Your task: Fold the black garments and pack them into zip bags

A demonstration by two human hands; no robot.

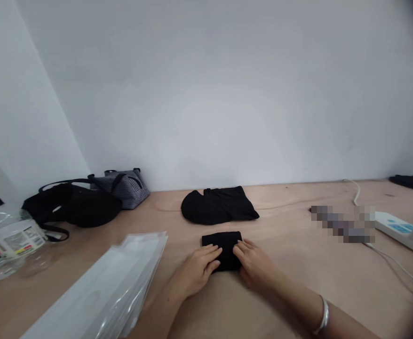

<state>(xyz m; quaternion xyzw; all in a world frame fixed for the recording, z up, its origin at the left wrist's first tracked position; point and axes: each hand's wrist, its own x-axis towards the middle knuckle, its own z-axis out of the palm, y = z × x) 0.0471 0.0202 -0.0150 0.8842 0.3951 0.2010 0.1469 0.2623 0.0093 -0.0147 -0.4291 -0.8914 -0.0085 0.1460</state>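
Note:
A small folded black cloth (224,256) lies on the wooden table in front of me, roughly rectangular. My left hand (201,266) rests on its left side, fingers stretched out flat over the fabric. At the right edge, my right hand (252,259) has its fingers curled and pinches the cloth's side. Just beyond lies a larger black fabric piece (218,205), flat, with a rounded left end and a squarer right part. What kind of garment either piece is, I cannot tell.
Clear plastic sleeves (104,287) lie stacked at left. Behind them are a plastic bottle (9,240), a black bag (86,207) and a striped bag (136,188). On the right are a blurred-out object (340,223), a white power strip (397,228) and cables (400,268).

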